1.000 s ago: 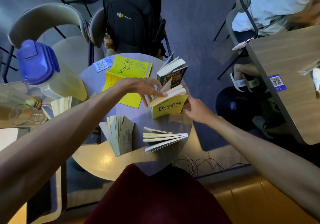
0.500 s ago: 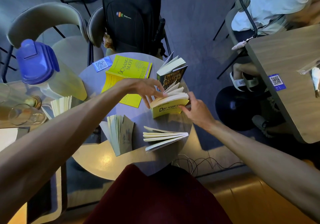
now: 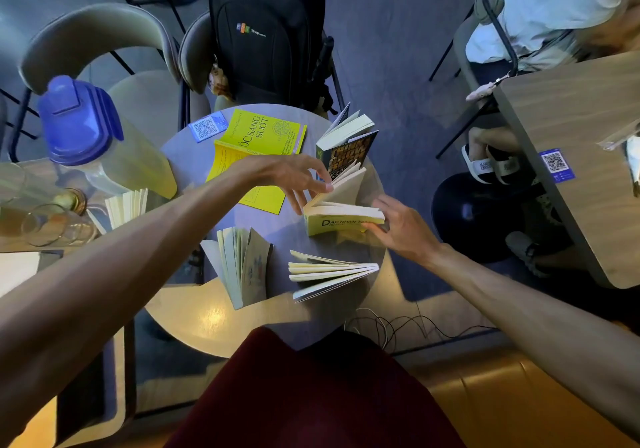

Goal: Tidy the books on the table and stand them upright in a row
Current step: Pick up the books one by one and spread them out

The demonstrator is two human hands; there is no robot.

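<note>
Head view: closing fanned yellow book (image 3: 343, 220), right side of table (image 3: 291, 236), just in front of upright dark book (image 3: 349, 153). Left hand (image 3: 298, 177) spread, fingertips on raised pages; right hand (image 3: 398, 229) pinching book's right edge. Next, probably: press pages shut, stand upright beside dark book.

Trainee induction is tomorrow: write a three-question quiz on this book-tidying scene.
1. True or false: the bright yellow compass-emblem paperback stands upright on the round grey table.
2. Which book do the left hand and right hand touch? A) yellow-covered "Dac Nhan" paperback B) dark-covered book C) nearest fanned book
3. Fill in: the chair behind the table holds a black fabric ____.
Key: 1 false; 2 A; 3 backpack
</note>
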